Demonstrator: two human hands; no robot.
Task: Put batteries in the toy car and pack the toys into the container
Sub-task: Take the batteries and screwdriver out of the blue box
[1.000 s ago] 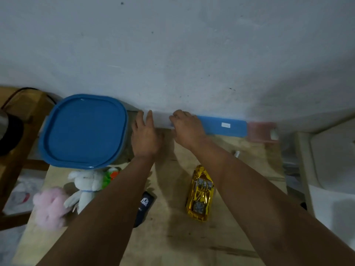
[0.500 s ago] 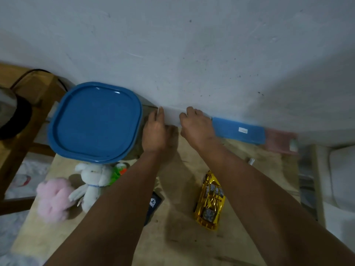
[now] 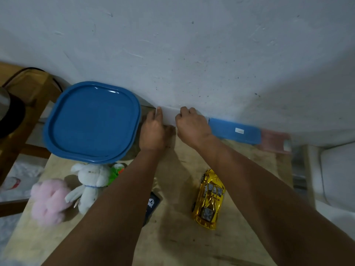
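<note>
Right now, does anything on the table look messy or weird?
Nothing looks broken or spilled. The gold toy car sits upright on the wooden table. The white bunny and pink plush lie loose beside the container's closed blue lid. Both hands, left hand and right hand, touch a white box by the wall.

A shiny gold toy car [image 3: 209, 199] lies upright on the desk [image 3: 182, 237], nose pointing away. The container's blue lid [image 3: 92, 121] is on. A white plush rabbit [image 3: 90, 181] and pink plush [image 3: 49, 201] lie in front of it.
</note>
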